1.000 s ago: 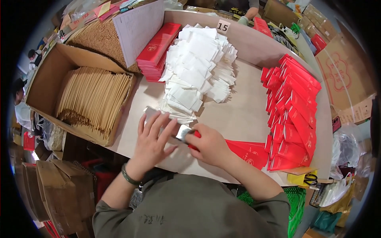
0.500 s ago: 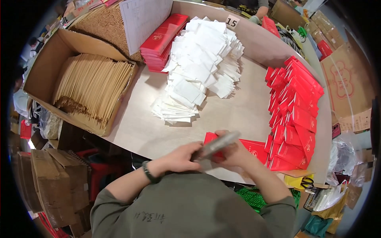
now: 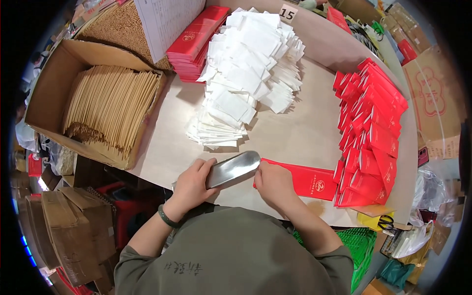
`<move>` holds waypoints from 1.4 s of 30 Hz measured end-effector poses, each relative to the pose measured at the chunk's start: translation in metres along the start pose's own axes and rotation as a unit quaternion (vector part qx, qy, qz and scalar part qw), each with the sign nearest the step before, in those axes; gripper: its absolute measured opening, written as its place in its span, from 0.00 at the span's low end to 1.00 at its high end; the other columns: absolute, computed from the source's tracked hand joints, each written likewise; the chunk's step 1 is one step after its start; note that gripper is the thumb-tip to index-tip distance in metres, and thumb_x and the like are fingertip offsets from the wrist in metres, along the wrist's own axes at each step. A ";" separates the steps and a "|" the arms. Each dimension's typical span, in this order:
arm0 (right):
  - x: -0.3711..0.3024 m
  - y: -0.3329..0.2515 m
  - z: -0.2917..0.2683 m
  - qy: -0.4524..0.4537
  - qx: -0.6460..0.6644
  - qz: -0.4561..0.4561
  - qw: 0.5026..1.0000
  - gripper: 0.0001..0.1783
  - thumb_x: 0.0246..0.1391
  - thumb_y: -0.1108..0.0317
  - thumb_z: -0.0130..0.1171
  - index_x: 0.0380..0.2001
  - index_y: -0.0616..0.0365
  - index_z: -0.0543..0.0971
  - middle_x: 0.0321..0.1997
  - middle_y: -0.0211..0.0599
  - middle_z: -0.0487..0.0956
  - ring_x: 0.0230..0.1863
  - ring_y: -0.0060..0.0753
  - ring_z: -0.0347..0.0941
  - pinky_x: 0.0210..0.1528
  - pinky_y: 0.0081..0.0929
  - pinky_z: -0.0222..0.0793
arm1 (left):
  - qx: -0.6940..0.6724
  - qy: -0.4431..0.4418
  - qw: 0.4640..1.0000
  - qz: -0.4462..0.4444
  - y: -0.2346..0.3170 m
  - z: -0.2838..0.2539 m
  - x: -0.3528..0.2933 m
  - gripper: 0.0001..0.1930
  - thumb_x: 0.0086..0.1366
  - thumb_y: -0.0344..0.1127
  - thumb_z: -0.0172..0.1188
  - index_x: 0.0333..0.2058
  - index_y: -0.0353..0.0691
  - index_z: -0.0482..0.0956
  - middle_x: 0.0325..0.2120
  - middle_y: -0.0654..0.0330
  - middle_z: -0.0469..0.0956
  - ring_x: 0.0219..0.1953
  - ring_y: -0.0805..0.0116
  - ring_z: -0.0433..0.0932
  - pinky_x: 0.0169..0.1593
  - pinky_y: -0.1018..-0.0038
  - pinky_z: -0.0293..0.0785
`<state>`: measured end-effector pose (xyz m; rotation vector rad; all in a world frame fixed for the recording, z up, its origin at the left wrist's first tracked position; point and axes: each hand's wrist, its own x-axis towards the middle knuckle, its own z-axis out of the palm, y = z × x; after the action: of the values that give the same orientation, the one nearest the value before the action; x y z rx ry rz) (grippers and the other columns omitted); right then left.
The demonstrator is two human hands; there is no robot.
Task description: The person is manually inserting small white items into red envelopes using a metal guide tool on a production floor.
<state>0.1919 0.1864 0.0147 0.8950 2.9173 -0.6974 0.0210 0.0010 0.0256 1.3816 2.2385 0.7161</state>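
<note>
My left hand [image 3: 191,184] is closed round a shiny metal trough [image 3: 235,168] with a rounded end, tilted up to the right. Closed in a fist, my right hand [image 3: 276,184] meets that rounded end. What its fingers grip is hidden. Red printed paper sleeves [image 3: 314,183] lie flat on the table behind and right of this hand, and a red edge shows at its left. Beyond both hands spreads a heap of small white packets [image 3: 236,105]. Overlapping filled-looking red sleeves [image 3: 371,142] form a pile on the right.
A cardboard box [image 3: 49,105] of upright thin wooden sticks [image 3: 110,105] stands at the left. Behind it are more packed stick ends [image 3: 120,32] and a printed sheet [image 3: 167,24]. Stacked red sleeves [image 3: 196,44] lie at the back. A raised panel [image 3: 334,46] borders the table; yellow-handled scissors [image 3: 386,222] are at the right corner.
The metal trough has moved left and now shows its shiny hollow side. My left hand has shifted left with it; my right hand has moved slightly down and left.
</note>
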 end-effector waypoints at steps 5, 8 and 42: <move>0.004 -0.013 -0.002 -0.030 0.157 0.071 0.985 0.12 0.50 0.62 0.58 0.24 0.61 0.78 0.23 0.45 0.81 0.28 0.50 0.79 0.34 0.47 0.73 | 0.059 -0.127 0.984 0.107 -0.007 -0.018 0.016 0.38 0.49 0.41 0.74 0.58 0.41 0.69 0.42 0.52 0.74 0.41 0.50 0.78 0.44 0.61 0.76; 0.005 -0.027 0.010 0.003 0.115 -0.016 0.993 0.10 0.51 0.63 0.59 0.24 0.58 0.80 0.22 0.43 0.80 0.26 0.50 0.78 0.31 0.42 0.73 | 0.030 -0.113 0.977 0.176 -0.006 -0.011 0.028 0.38 0.48 0.41 0.75 0.58 0.40 0.70 0.44 0.53 0.75 0.45 0.49 0.77 0.48 0.61 0.74; 0.054 -0.023 -0.011 -0.161 0.288 -0.097 0.939 0.10 0.52 0.67 0.67 0.25 0.61 0.77 0.29 0.36 0.77 0.34 0.33 0.74 0.38 0.31 0.71 | -0.219 0.401 0.881 -0.125 -0.104 0.008 -0.016 0.08 0.74 0.31 0.51 0.43 0.34 0.76 0.35 0.64 0.75 0.38 0.77 0.71 0.43 0.80 0.69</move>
<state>0.1362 0.2028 0.0267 0.4377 2.5497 -1.5943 -0.0397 -0.0515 -0.0437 0.5922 2.4998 1.8079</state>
